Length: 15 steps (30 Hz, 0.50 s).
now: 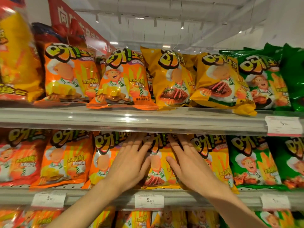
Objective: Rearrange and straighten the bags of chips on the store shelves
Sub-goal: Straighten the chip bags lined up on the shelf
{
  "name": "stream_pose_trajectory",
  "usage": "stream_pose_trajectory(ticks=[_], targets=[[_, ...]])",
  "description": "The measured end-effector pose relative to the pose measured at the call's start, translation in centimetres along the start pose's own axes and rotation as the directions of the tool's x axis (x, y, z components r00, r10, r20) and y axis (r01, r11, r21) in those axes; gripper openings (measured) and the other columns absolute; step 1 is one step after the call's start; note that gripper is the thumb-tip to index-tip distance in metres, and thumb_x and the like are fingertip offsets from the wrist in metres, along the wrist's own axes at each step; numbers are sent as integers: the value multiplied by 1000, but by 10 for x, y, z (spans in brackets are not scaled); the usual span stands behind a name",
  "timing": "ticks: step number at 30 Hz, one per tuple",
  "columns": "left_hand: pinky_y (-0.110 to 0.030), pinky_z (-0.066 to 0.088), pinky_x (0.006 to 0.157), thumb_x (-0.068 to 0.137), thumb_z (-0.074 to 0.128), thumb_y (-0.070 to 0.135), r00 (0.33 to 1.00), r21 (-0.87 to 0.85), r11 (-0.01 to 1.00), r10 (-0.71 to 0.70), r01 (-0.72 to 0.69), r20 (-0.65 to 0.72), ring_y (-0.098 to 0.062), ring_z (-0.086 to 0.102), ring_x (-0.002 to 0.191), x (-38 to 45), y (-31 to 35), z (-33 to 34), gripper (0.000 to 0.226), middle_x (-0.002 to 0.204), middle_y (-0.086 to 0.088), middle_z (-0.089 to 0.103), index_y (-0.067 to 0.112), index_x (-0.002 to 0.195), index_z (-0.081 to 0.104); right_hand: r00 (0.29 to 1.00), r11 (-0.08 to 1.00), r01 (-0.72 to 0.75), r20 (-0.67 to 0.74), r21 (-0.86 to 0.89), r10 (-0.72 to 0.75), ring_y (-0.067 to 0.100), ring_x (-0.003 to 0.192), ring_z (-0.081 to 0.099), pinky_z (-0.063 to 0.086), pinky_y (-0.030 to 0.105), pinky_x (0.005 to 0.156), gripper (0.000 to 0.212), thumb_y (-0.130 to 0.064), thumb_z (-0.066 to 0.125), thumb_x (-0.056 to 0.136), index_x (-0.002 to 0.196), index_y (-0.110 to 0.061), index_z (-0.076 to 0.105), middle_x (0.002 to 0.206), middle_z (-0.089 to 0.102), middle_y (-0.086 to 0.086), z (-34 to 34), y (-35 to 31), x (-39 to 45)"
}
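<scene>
Head view: only one camera, looking at three shelf levels packed with chip bags.
Left hand [130, 163]: fingers straight and spread, laid flat on the seam between an orange bag [102, 158] and the yellow bag [160, 167] on the middle shelf [189, 197]; it seems placed to press the fronts back and square them.
Right hand [190, 163]: also spread and flat, pressing the yellow bag's right side where it meets the next yellow bag [215, 162].
Why both: the two hands bracket one bag from either side, likely to centre it and stand it upright.
Upper shelf [131, 119]: orange, yellow and green bags lean and overlap; one tilted yellow bag [220, 84] hangs over the edge, so it probably needs straightening too.
Price tags [149, 201]: clipped along the shelf rails, marking each flavour's column.
Bottom row: only bag tops show.
</scene>
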<state>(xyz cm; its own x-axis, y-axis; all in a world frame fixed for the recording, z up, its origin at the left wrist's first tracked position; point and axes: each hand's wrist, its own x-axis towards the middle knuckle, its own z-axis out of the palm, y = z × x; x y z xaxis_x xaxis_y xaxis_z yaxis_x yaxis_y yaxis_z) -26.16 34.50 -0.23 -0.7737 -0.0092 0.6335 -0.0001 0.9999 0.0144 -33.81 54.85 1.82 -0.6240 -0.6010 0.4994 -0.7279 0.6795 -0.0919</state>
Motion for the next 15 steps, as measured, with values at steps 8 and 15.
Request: stream_pose_trajectory(ticks=[8,15], targets=[[-49,16,117,102,34,53,991,171,976,125,-132,52,-29,28,150,-6,-13,9,59,158,-5,38,24,154,35,993,983,115,31,-143,-112,20,153,3,-5,46,120,62,-56,14,104,157,-25,21,164,18,-1,26,7,-2],[-33,46,93,99,44,48,1000,-265,964,-27,30,15,-21,51,119,3,45,-3,47,130,-3,48,28,142,44,953,987,-158,-259,22,158,36,117,48,42,48,98,49,-45,47,97,130,-9,52,121,55,16,-19,50,-22]])
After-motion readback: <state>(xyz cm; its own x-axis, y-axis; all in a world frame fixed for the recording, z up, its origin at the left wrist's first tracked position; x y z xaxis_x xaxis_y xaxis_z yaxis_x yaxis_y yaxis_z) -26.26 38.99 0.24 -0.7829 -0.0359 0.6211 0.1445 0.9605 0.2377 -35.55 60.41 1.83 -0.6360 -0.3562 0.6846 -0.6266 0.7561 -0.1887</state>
